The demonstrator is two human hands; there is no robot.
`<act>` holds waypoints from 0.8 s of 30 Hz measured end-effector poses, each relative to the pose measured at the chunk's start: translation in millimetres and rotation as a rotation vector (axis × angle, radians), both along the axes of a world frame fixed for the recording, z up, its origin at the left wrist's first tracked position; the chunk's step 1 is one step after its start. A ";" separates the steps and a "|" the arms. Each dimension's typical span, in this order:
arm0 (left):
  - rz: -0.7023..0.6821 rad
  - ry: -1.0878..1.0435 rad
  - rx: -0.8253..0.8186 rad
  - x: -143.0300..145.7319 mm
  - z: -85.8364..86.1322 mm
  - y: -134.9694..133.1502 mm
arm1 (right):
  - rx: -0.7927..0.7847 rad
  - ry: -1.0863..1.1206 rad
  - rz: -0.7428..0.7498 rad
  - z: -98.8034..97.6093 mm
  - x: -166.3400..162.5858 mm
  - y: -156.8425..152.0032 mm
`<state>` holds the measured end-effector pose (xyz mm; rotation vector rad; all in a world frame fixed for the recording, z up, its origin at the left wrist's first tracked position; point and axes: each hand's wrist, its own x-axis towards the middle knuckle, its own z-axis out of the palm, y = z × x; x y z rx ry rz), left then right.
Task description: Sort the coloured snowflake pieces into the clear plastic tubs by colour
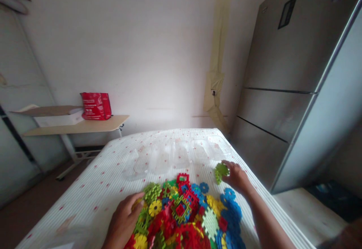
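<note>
**At the heap's two o'clock, we are pinching one green piece [221, 171]**

Our right hand [236, 177] is gripping it with the fingertips, just clear of the heap [183, 215]. Our left hand [124, 219] is lying on the nine o'clock edge, fingers curled; whether they are holding anything, we cannot tell. Nearly every piece is sitting unsorted, with clear trays [175, 154] at twelve o'clock on the striped cloth [107, 173].

Wall [147, 53]: plain white, 12 o'clock, brightest at centre.
Tape strip [218, 68]: beige, down the wall, 1 o'clock.
Refrigerator [283, 90]: grey, several doors, 2 o'clock.
Side table [85, 127]: light wood, 10 o'clock; red bag [96, 106] and white box [58, 119] on top.
Floor [34, 200]: brown, 9 o'clock.
</note>
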<state>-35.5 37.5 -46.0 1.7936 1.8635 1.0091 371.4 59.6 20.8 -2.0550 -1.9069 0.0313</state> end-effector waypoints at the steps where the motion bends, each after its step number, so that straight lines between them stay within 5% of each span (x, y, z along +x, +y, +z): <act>1: -0.004 -0.002 -0.001 0.0 0.5 -0.2 | -0.031 -0.007 -0.042 -0.1 0.2 -0.7; 13: -0.004 -0.025 -0.024 2.5 8.0 -2.6 | -0.178 -0.038 -0.131 -13.9 -18.4 0.3; 24: -0.008 -0.027 0.002 4.2 8.4 -3.5 | -0.168 -0.057 -0.209 -0.1 -17.4 -3.1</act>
